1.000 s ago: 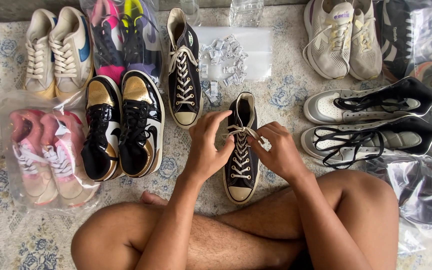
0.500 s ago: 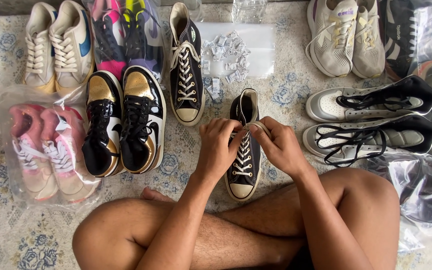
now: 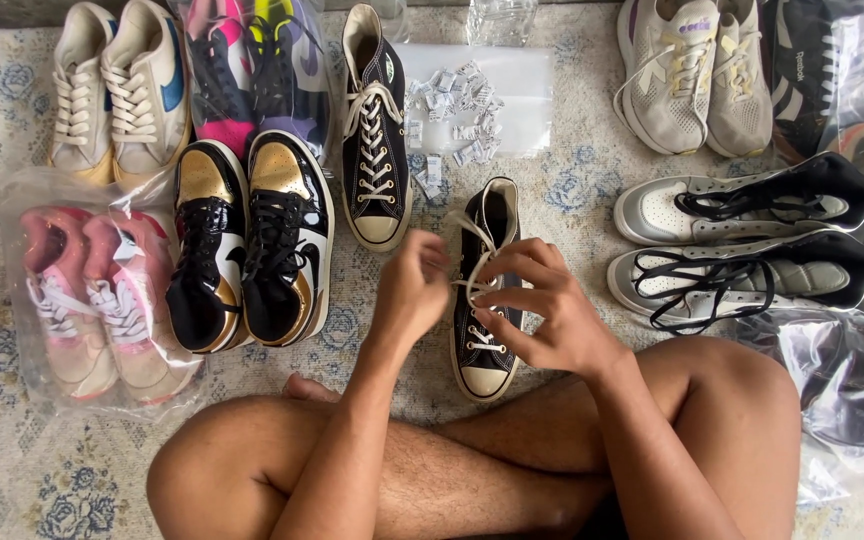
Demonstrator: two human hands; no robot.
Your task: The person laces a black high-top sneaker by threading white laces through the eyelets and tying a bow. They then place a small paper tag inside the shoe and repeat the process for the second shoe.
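White lace (image 3: 469, 232) is pinched in your right hand (image 3: 542, 310), fingertips (image 3: 500, 276) closed on it over the eyelets, while your left hand (image 3: 410, 290) has its fingers curled together on the lace at the shoe's left edge, though you can't tell how tight that grip is. Both hands sit on the black high-top sneaker (image 3: 487, 300), which lies toe toward you on the patterned rug (image 3: 552, 190), just ahead of your crossed legs (image 3: 432, 470). Its mate (image 3: 374, 130) lies just up-left, the black-and-gold pair (image 3: 252, 245) further left, grey-and-black high-tops (image 3: 742, 240) to the right.
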